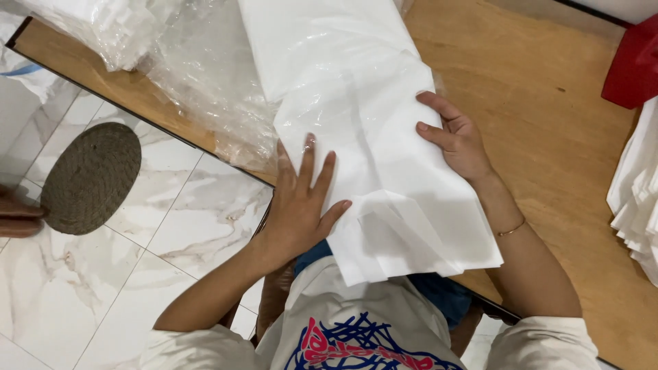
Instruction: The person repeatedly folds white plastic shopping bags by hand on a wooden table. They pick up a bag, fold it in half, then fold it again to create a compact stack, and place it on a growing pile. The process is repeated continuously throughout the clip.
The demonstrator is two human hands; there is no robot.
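Flat under my left hand (301, 199), fingers spread, lies the folded white sheet (370, 137), overhanging the desk (548, 137) edge; my right hand (456, 140) grips its far side, fingers curled; crumpled clear plastic (205, 82) crowds the left; white stack (637, 199) right; woven mat (92, 178) on the floor.

single head view, steeply downward, close over wooden table (548, 137)
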